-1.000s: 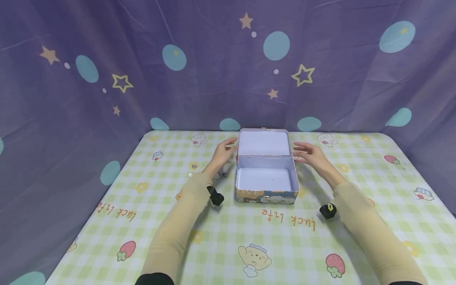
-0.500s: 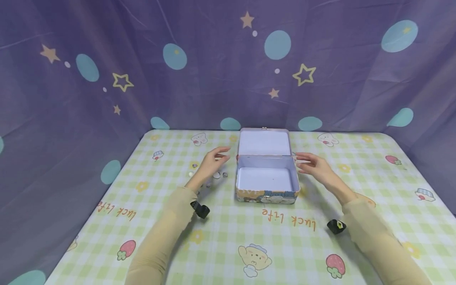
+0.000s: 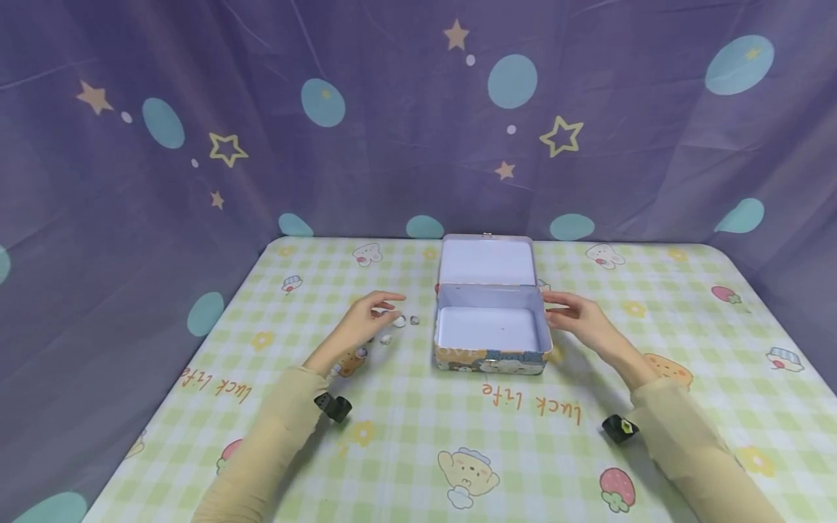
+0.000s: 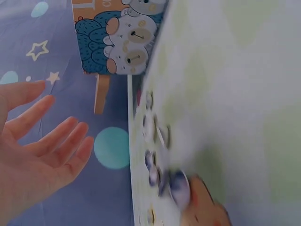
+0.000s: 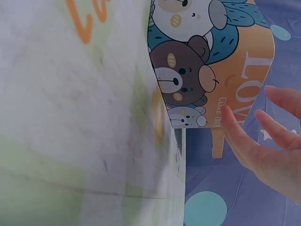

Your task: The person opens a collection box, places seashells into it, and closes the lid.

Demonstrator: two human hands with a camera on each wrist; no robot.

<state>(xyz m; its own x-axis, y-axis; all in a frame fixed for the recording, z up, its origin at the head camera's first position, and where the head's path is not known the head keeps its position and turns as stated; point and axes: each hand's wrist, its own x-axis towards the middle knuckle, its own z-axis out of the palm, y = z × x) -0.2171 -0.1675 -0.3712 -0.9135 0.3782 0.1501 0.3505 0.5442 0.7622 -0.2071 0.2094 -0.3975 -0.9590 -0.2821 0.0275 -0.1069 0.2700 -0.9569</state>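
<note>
A tin box (image 3: 488, 362) with a bear-patterned outside stands on the table, its lid (image 3: 487, 261) raised back and its white inside bare. My left hand (image 3: 358, 325) hovers left of the box with fingers spread and nothing held; the left wrist view shows its loosely bent fingers (image 4: 59, 134). Below and beside it lie several small whitish and purple shiny pieces (image 3: 399, 321), too small and blurred to tell their kind. My right hand (image 3: 584, 322) is at the box's right side, fingers extended. In the right wrist view its fingertips (image 5: 227, 113) overlap the patterned side (image 5: 188, 70); contact is unclear.
A green-checked cloth (image 3: 405, 465) with printed strawberries, bears and lettering covers the table. A purple curtain (image 3: 392, 167) with stars and blue ovals hangs behind and to the left. A black camera (image 3: 333, 407) is strapped at each wrist.
My left hand has drawn away from the box, leftward and toward me, over the small pieces. My right hand has come slightly nearer me along the box's side. The box stays put.
</note>
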